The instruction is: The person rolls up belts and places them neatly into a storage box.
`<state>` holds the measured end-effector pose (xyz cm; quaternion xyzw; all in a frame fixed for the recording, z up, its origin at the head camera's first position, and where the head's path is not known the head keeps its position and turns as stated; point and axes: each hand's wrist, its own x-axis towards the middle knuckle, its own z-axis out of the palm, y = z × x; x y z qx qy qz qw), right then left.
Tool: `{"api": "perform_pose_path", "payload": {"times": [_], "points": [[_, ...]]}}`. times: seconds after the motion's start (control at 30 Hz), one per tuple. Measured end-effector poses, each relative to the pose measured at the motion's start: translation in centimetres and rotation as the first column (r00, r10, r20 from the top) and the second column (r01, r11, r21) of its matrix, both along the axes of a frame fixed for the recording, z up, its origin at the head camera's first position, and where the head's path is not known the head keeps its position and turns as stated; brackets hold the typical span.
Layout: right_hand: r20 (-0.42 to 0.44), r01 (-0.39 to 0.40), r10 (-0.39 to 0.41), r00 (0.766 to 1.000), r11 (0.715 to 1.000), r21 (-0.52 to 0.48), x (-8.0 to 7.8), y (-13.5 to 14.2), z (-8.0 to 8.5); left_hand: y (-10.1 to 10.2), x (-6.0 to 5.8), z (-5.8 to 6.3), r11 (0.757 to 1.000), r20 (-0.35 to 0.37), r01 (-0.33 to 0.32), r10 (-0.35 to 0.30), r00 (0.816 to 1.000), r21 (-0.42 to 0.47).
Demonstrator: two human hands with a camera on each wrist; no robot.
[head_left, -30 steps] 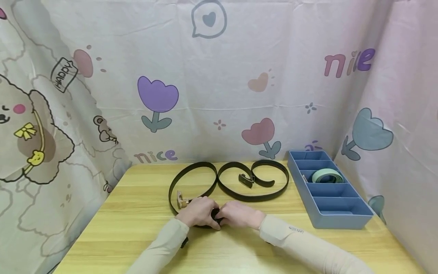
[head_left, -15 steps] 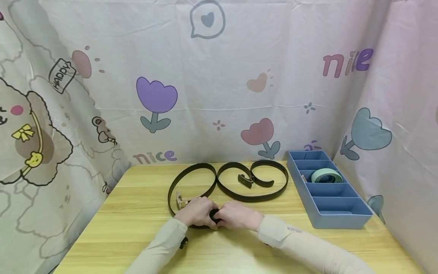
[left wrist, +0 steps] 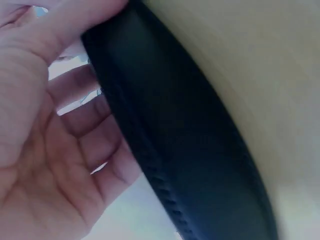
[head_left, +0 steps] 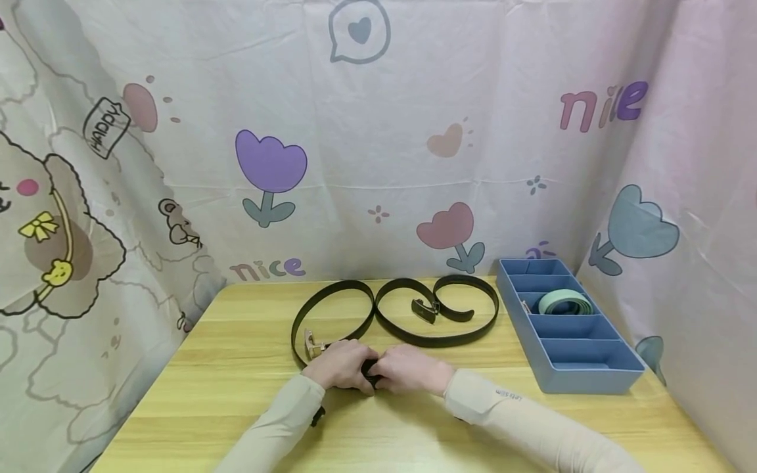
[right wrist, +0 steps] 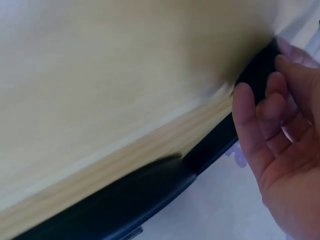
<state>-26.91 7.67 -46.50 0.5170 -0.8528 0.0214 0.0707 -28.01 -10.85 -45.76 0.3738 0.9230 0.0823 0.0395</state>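
Both hands work at one end of a black belt [head_left: 343, 285], which lies on edge in a wide loop. Its pale metal buckle [head_left: 311, 345] sits inside that loop, by the left wrist. The left hand [head_left: 342, 366] holds the small rolled end; in the left wrist view its thumb lies along the upper edge of the dark strap [left wrist: 180, 125]. From the other side the right hand [head_left: 414, 372] pinches the same roll, fingertips on the band [right wrist: 257, 75] in the right wrist view. Fingers partly hide the rolled part.
A second black belt [head_left: 437, 341] with a dark buckle [head_left: 424, 311] lies curled behind the hands. To the right stands a blue divided tray [head_left: 591, 382]; one compartment holds a coiled mint-green belt [head_left: 564, 301]. A printed curtain [head_left: 378, 131] hangs behind the wooden table [head_left: 236, 387].
The hands stay at nearly the same spot, shifting only slightly around the rolled belt end. The buckles, second belt and tray have not moved.
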Motion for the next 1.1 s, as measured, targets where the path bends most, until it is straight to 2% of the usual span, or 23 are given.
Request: {"api": "perform_pose_path", "payload": {"times": [0.23,0.37,0.43,0.53,0.63,0.8,0.9,1.0,1.1], "points": [[0.043,-0.013,0.013,0.999,1.0,-0.007,0.1,-0.1,0.2,0.2,0.5,-0.1,0.998,-0.049,-0.048,0.05,0.998,0.035],[0.025,-0.031,0.03,0.999,0.999,0.029,-0.2,0.2,0.4,0.4,0.9,-0.2,0.996,-0.057,-0.083,0.085,0.995,0.033],[-0.019,-0.035,0.036,0.999,0.998,0.052,-0.2,0.3,0.4,0.3,0.9,-0.1,0.997,-0.024,-0.076,0.076,0.997,0.019],[-0.083,-0.038,0.045,0.996,0.996,0.077,-0.4,0.6,0.4,0.1,0.9,0.1,0.999,0.067,-0.037,0.036,0.997,0.018],[-0.072,-0.017,0.022,0.997,0.997,0.082,-0.5,0.7,0.4,-0.2,0.7,0.0,0.999,0.122,-0.028,0.023,0.992,0.043],[0.059,0.041,-0.042,0.997,0.999,0.029,0.0,0.0,0.3,-0.5,0.7,-0.5,0.996,0.034,-0.067,0.065,0.997,0.066],[0.083,0.059,-0.059,0.995,0.998,0.003,0.3,-0.6,0.3,-0.4,0.8,-0.4,0.992,-0.011,-0.091,0.093,0.996,0.086],[0.057,0.052,-0.053,0.997,0.999,0.009,0.4,-0.7,0.4,-0.5,0.8,-0.4,0.991,0.0,-0.095,0.095,0.995,0.096],[0.004,0.014,-0.014,1.0,1.0,0.021,0.2,-0.7,0.4,-0.8,0.7,-0.2,0.995,0.063,-0.061,0.056,0.996,0.077]]}}
